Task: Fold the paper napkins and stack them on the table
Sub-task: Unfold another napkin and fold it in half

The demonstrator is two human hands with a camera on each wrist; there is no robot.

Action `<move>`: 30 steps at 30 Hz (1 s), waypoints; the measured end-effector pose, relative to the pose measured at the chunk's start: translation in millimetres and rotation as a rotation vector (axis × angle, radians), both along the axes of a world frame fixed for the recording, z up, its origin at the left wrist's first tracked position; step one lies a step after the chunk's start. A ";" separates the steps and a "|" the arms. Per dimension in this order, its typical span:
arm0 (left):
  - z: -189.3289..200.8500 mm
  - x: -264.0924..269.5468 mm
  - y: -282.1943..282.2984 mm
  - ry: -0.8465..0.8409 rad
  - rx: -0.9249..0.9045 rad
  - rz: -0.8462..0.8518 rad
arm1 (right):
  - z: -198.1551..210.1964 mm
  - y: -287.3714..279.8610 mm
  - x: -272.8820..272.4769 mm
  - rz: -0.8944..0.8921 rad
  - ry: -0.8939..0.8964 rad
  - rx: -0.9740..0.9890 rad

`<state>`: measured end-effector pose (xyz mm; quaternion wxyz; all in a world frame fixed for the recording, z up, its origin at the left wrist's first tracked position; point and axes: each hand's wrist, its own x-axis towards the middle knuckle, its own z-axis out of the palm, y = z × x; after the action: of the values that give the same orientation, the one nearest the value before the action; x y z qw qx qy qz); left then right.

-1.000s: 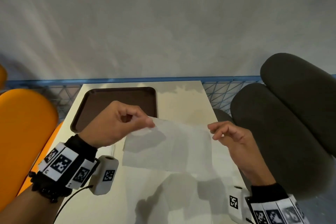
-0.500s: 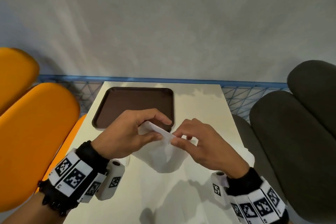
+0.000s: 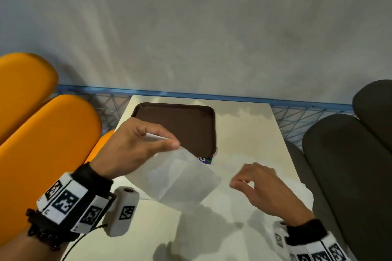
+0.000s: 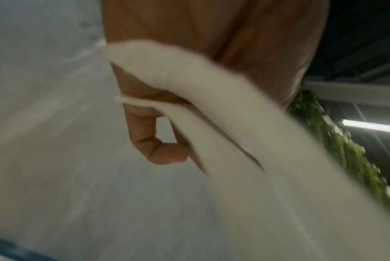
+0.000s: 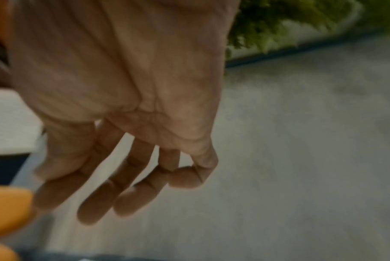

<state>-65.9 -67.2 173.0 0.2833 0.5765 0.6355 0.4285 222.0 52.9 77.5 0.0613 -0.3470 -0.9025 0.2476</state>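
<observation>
A white paper napkin [image 3: 180,178], folded over, hangs above the pale table [image 3: 250,137] from its upper edge. My left hand [image 3: 163,140] pinches that edge between thumb and fingers. The left wrist view shows the doubled napkin [image 4: 212,109] gripped in my left hand [image 4: 158,123]. To the right of the napkin and apart from it, my right hand [image 3: 244,182] hovers over the table with loosely bent fingers. In the right wrist view my right hand [image 5: 127,185] holds nothing.
A dark brown tray [image 3: 180,125] lies at the table's far left. A small printed label [image 3: 206,159] shows on the table behind the napkin. Orange seats [image 3: 42,133] stand left, dark grey seats [image 3: 350,165] right. A blue rail [image 3: 191,93] and grey wall lie beyond.
The hands came together with the spread napkin and folded it. My right hand has let go and drawn right; my left hand lifted the folded napkin.
</observation>
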 end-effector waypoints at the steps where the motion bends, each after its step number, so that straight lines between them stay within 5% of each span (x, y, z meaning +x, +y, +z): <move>1: -2.9 -5.0 -2.9 0.026 -0.023 -0.023 | 0.7 -0.9 0.6 -0.039 -0.053 0.014; 7: -28.3 3.6 -14.0 0.078 -0.057 -0.237 | 13.5 -39.4 -85.1 0.209 0.196 -0.043; 12: -38.2 -62.2 -38.7 -0.121 -0.023 0.087 | -6.9 -42.5 -116.0 0.223 0.172 -0.164; 18: -94.6 -85.6 -48.6 -0.088 -0.433 -0.119 | -15.8 -56.0 -163.2 0.286 0.174 -0.354; 24: -171.6 -138.0 -80.4 -0.423 -0.588 0.215 | -98.1 -69.3 -176.6 0.067 -0.042 -0.847; 30: -246.7 -186.0 -73.4 -0.401 -0.743 0.426 | -146.4 -68.8 -219.5 -0.513 0.231 -0.939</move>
<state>-251.9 -140.6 -73.7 0.4934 0.1989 0.7824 0.3237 2.5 -15.9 -68.8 0.0570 -0.5167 -0.5687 0.6375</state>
